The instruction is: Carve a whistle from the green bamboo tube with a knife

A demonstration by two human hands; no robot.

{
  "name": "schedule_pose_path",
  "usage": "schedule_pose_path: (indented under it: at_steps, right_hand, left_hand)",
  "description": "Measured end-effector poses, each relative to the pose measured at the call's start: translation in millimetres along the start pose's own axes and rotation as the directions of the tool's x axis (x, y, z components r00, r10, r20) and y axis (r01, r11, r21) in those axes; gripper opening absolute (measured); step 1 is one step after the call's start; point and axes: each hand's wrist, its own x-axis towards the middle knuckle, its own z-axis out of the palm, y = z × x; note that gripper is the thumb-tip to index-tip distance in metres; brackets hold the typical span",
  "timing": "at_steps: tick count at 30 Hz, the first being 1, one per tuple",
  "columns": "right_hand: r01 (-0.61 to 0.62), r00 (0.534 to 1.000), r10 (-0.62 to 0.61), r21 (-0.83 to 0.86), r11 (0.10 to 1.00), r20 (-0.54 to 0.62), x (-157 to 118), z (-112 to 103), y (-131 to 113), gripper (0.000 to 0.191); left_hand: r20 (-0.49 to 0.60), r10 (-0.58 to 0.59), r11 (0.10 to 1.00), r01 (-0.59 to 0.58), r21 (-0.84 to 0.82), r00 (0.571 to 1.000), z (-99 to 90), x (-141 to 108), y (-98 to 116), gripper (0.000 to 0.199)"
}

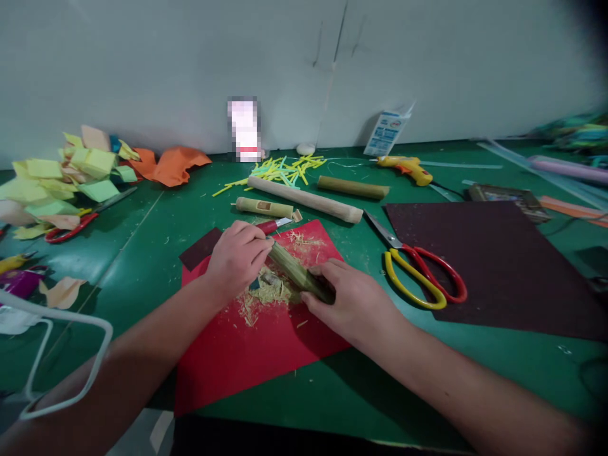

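Note:
A greenish bamboo tube (297, 269) slants over a red sheet (266, 367) strewn with pale shavings (275, 290). Its near right end is gripped by my right hand (354, 294), thumb on one side and fingers on the other. My left hand (242, 253) is closed around its far end; the fingertips there are partly hidden. Just beyond the left fingers is a red-handled knife (273, 226) with its blade pointing right. Behind that lies a short bamboo piece (242, 204) with a notch cut in it, and a long pale stick (304, 198) rests farther back.
Red-and-yellow scissors (415, 259) lie partly on a dark sheet (513, 272) at right. Another bamboo piece (354, 187), yellow-green strips (289, 168) and a yellow glue gun (403, 168) are at the back. Folded papers (76, 174) pile up left; a white frame (102, 354) stands near my left forearm.

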Motion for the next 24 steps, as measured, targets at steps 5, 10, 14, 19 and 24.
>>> schedule_pose_path:
  at_steps: [5,10,14,19,24]
  right_hand:
    - [0.005,1.000,-0.005,-0.023,1.000,0.019,-2.3,-1.3,-0.7,0.016]
    - [0.031,0.999,-0.029,-0.052,0.998,0.038,-3.5,2.1,-0.9,0.014]
    - [0.039,0.999,-0.037,-0.047,0.998,0.038,-3.8,3.4,-1.3,0.013]
    - [0.035,0.999,-0.034,-0.021,0.999,0.039,-3.6,4.3,-1.7,0.011]
    - [0.026,0.999,-0.026,-0.021,0.999,0.030,-3.2,4.7,-2.0,0.011]
  left_hand:
    - [-0.007,-0.023,1.000,0.023,-0.007,1.000,-1.7,-1.9,1.2,0.017]
    - [0.062,0.078,0.995,-0.073,-0.073,0.995,0.8,-2.7,19.2,0.018]
    - [0.061,0.079,0.997,-0.080,0.011,0.995,0.6,-1.6,18.8,0.019]
    - [0.125,0.123,0.992,-0.118,-0.049,0.984,0.1,-3.6,18.3,0.019]
    - [0.055,0.056,0.998,-0.057,0.031,0.997,0.0,-4.9,19.2,0.018]
